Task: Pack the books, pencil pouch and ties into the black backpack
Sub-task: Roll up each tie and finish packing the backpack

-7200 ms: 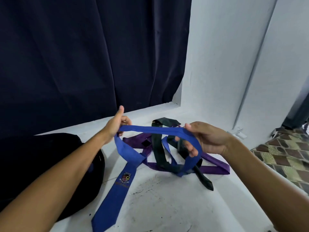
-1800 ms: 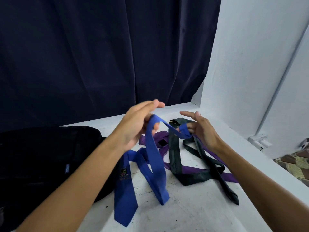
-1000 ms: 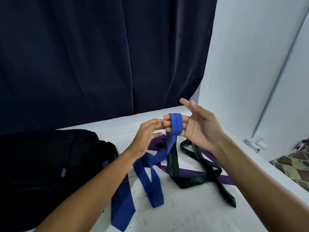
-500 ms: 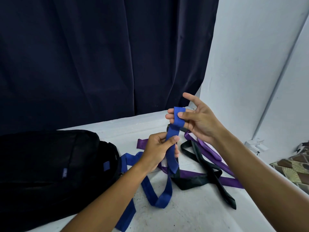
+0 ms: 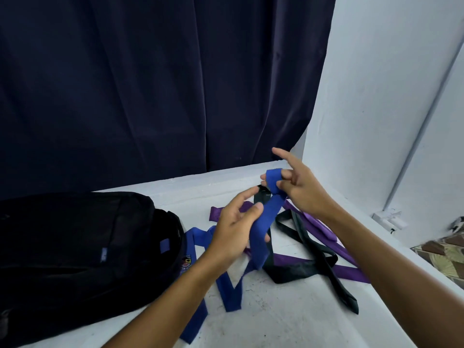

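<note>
A blue tie (image 5: 261, 237) is wound once around the middle fingers of my right hand (image 5: 298, 187), whose index finger points up and away. My left hand (image 5: 236, 229) grips the tie's band just below, thumb on top, pulling it taut above the white surface. The rest of the blue tie trails down to the surface, its crest end lying against the black backpack (image 5: 75, 247) at the left. A black tie (image 5: 308, 257) and a purple tie (image 5: 326, 267) lie tangled under my right forearm. No books or pencil pouch are in view.
A white ledge surface (image 5: 276, 322) carries everything. A dark navy curtain (image 5: 150, 84) hangs behind it. A white wall (image 5: 376, 96) closes the right side, with a small white fitting (image 5: 388, 219) at its foot and patterned fabric (image 5: 447, 254) beyond the ledge's right edge.
My left hand has slid lower and nearer along the blue tie. The wrap on my right fingers has tightened, and my right index finger has lifted free.
</note>
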### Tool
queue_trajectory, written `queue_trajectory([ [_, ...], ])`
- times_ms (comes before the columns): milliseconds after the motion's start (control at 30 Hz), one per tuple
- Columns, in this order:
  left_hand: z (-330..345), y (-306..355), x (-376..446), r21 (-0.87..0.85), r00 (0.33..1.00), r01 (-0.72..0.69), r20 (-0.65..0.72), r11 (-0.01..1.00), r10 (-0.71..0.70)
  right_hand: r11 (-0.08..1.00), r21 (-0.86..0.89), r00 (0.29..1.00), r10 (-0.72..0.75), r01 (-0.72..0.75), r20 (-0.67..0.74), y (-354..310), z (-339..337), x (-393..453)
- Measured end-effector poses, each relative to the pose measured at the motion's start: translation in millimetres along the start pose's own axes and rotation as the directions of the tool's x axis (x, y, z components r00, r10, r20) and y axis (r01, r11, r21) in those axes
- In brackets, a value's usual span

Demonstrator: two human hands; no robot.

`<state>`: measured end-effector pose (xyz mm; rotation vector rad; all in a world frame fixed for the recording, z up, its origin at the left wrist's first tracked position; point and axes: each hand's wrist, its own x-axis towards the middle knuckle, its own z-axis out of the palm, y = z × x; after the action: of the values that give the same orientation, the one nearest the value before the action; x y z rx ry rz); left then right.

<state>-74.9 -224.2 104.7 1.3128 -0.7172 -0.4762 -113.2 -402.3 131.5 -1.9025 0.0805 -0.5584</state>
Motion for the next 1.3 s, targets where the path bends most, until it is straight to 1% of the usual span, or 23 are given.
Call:
queue_trajectory([
  [133,-20,22,15,-0.063,0.998,0.056,-0.028,0.996,-0.058,0.993,-0.009,0.982,0.116,-0.116,0.147,0,1,-11],
  [200,-33,32,28,-0.027,0.994,0.108,0.002,0.994,-0.108,0.978,-0.028,0.934,0.208,-0.209,0.289,-7,1,-16],
  [233,-40,35,34,-0.002,0.991,0.130,0.036,0.991,-0.130,0.966,-0.036,0.896,0.252,-0.256,0.365,-11,1,-18],
  [300,-56,40,44,0.080,0.978,0.135,0.152,0.988,-0.146,0.949,-0.003,0.828,0.277,-0.316,0.487,-22,3,-21],
  [333,-64,40,48,0.139,0.964,0.116,0.221,0.984,-0.145,0.937,0.050,0.803,0.269,-0.347,0.531,-26,3,-21],
  [400,-76,35,53,0.211,0.933,0.082,0.328,0.974,-0.150,0.891,0.206,0.782,0.220,-0.405,0.583,-33,0,-22],
  [433,-80,31,55,0.207,0.925,0.092,0.344,0.974,-0.161,0.858,0.292,0.788,0.188,-0.422,0.587,-34,-3,-22],
  [500,-83,18,58,0.162,0.919,0.134,0.348,0.978,-0.184,0.784,0.458,0.829,0.125,-0.419,0.545,-39,-8,-23],
  [633,-83,-15,58,-0.054,0.910,0.259,0.347,0.964,-0.225,0.659,0.690,0.943,0.093,-0.299,0.320,-52,-11,-21],
  [667,-80,-21,57,-0.084,0.916,0.299,0.305,0.951,-0.261,0.648,0.714,0.958,0.089,-0.263,0.272,-56,-10,-20],
  [700,-77,-28,57,-0.067,0.928,0.325,0.214,0.943,-0.304,0.644,0.727,0.967,0.088,-0.239,0.240,-59,-9,-19],
  [733,-73,-32,57,0.001,0.938,0.335,0.100,0.942,-0.333,0.640,0.734,0.971,0.091,-0.227,0.220,-61,-7,-18],
  [767,-69,-38,59,0.109,0.950,0.313,-0.018,0.943,-0.313,0.637,0.738,0.973,0.099,-0.224,0.210,-63,-5,-17],
  [800,-64,-41,60,0.197,0.964,0.258,-0.109,0.946,-0.241,0.632,0.741,0.973,0.106,-0.227,0.207,-64,-4,-15],
  [833,-59,-41,60,0.249,0.978,0.163,-0.171,0.955,-0.122,0.626,0.744,0.971,0.112,-0.233,0.209,-66,-2,-13],
  [867,-54,-39,60,0.253,0.980,0.046,-0.197,0.966,0.005,0.620,0.748,0.970,0.114,-0.237,0.213,-68,-2,-11],
  [933,-40,-27,57,0.279,0.959,-0.185,-0.159,0.942,0.236,0.605,0.759,0.969,0.105,-0.240,0.223,-72,-1,-8],
  [967,-31,-21,55,0.318,0.940,-0.265,-0.125,0.910,0.317,0.601,0.762,0.969,0.098,-0.241,0.229,-74,-1,-6],
  [1033,-12,-11,55,0.395,0.907,-0.339,-0.105,0.854,0.409,0.596,0.766,0.968,0.080,-0.238,0.239,-79,-1,-3],
  [1100,3,-4,58,0.401,0.890,-0.330,-0.170,0.855,0.423,0.592,0.770,0.966,0.063,-0.237,0.249,-84,0,-1],
  [1200,15,5,65,0.238,0.905,-0.276,-0.261,0.931,0.335,0.598,0.770,0.968,0.039,-0.220,0.247,-90,0,1],
  [1233,16,6,65,0.173,0.924,-0.246,-0.256,0.954,0.285,0.614,0.761,0.971,0.035,-0.207,0.236,-91,-1,1],
  [1300,16,8,60,0.057,0.967,-0.180,-0.174,0.982,0.188,0.659,0.735,0.983,0.036,-0.160,0.182,-91,-6,3],
])
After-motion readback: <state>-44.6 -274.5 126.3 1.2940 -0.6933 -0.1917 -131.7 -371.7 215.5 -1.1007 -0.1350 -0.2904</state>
